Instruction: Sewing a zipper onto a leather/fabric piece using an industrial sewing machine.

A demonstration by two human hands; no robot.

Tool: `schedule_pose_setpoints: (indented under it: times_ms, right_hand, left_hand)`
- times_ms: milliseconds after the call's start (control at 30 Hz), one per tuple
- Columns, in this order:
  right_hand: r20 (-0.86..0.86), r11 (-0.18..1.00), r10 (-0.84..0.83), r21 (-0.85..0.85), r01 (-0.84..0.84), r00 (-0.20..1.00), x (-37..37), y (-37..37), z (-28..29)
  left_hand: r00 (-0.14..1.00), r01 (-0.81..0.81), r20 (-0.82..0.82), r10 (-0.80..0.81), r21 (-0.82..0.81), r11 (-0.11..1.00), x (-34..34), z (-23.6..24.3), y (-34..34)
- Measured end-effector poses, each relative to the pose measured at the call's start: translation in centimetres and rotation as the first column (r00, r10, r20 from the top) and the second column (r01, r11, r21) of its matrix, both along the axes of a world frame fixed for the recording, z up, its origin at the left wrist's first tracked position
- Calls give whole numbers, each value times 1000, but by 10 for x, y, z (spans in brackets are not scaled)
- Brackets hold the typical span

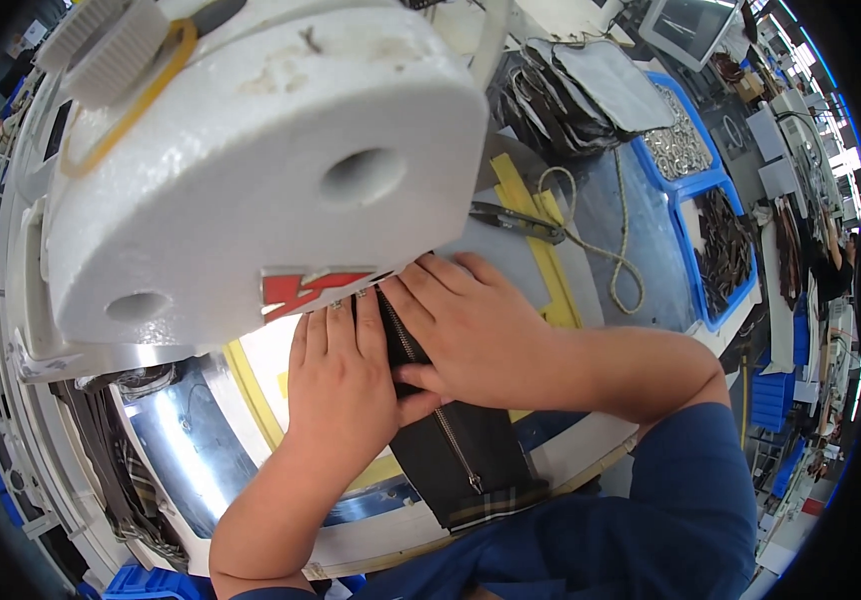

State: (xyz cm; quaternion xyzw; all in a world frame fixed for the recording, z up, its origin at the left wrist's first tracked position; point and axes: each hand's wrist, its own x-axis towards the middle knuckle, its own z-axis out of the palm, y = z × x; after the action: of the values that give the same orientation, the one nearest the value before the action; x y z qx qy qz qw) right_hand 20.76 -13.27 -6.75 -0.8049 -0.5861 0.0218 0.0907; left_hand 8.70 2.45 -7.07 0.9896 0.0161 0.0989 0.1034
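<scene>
A black fabric piece [466, 450] with a metal-toothed zipper [459, 440] runs from under the white sewing machine head [281, 200] toward me, its slider [475, 484] near the front end. My left hand [341, 385] lies flat with fingers stretched out, on the left side of the fabric. Across the zipper's right side rests my right hand [481, 325], its fingers extended toward the machine. Both thumbs come close together over the zipper. The machine head hides the needle area, and the fingertips are close to its lower edge.
Right of the machine lie a dark slim hand tool [518, 222], a looped cord [616, 265] and yellow tape strips [551, 270]. Beyond are stacked dark pieces [561, 105] and blue trays [699, 290] with metal parts and brown strips. Dark fabric [116, 465] hangs at left.
</scene>
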Motion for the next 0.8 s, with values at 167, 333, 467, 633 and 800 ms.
schedule_pose_setpoints:
  times_ms: [167, 333, 467, 633, 800]
  right_hand:
    - [-6, 1000, -1, 29, 1, 1000, 0, 1, 0]
    - [-32, 997, 8, 78, -6, 999, 5, 0, -1]
    - [-22, 995, 15, 95, -13, 1000, 5, -1, -4]
    - [2, 998, 1, 66, -1, 1000, 3, 0, 0]
    - [7, 997, -9, 71, 9, 1000, 1, 0, -1]
  left_hand:
    - [1000, -6, -10, 6, -16, 1000, -1, 1, 1]
    - [1000, -3, 2, 3, -32, 999, -1, -1, 2]
    - [1000, 7, -18, -8, -46, 999, -2, -1, 3]
    - [996, -12, -88, 7, -61, 998, -5, -1, 3]
    - [988, -51, -149, 46, -28, 998, -5, 2, 0]
